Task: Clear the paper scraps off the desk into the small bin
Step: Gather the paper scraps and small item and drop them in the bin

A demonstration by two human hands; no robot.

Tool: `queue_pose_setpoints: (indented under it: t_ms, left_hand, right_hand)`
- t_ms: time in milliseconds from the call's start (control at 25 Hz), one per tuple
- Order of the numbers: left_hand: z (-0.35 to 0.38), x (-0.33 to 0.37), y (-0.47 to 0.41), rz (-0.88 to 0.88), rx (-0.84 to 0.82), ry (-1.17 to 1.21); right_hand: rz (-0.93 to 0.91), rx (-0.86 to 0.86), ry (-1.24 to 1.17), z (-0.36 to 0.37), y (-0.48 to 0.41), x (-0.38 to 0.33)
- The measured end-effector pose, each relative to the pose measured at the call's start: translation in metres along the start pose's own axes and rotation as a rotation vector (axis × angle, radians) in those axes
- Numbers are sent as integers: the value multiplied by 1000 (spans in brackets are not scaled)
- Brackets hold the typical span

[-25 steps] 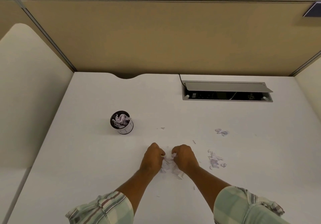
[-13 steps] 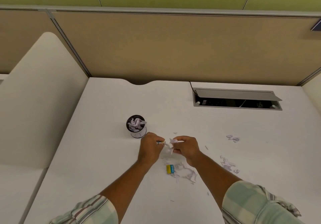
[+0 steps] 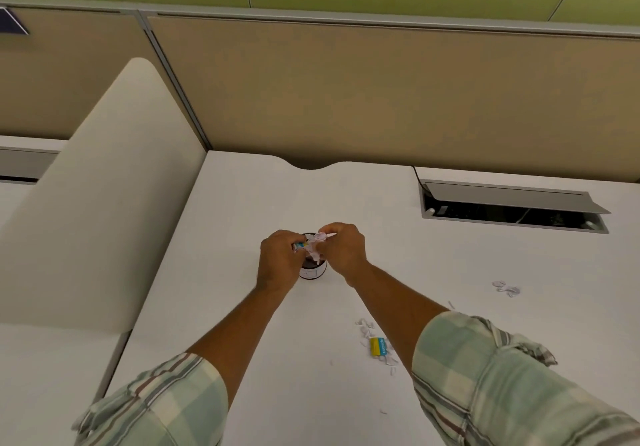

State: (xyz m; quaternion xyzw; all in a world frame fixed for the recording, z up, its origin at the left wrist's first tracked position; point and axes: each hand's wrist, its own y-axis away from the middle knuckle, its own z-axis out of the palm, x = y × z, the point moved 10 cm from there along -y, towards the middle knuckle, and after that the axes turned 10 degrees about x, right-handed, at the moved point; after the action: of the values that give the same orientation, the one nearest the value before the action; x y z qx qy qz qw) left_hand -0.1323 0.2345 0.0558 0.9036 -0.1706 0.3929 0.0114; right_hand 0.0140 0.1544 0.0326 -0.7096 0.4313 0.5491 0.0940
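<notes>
Bin (image 3: 313,270) mostly hidden behind left hand (image 3: 278,260), right hand (image 3: 343,246); sleeves cut by bottom edge

Small bin (image 3: 313,270) sits on the surface (image 3: 221,307) at frame centre, both hands over it: left hand (image 3: 278,261) on its left, right hand (image 3: 344,248) on its right, paper scraps (image 3: 317,244) bunched between them above the bin mouth. Loose scraps (image 3: 367,328) lower right of centre, another clump (image 3: 506,288) far right. Cable tray (image 3: 512,208) upper right, partition (image 3: 346,92) behind.
</notes>
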Motion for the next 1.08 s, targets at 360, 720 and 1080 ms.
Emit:
queue_pose_setpoints:
  t_ms: [360,720,1080]
  left_hand:
    - [22,-18,0,44,-120,4]
    - [17,-36,-13,-29,-104,114]
    - [12,-91,-28,-41,-115,-34]
  right_hand:
    - [-342,63,712,28,2,-11]
    - [-574,19,1061,50,8,-17]
    - [-566,-152,1372,73,0,-4]
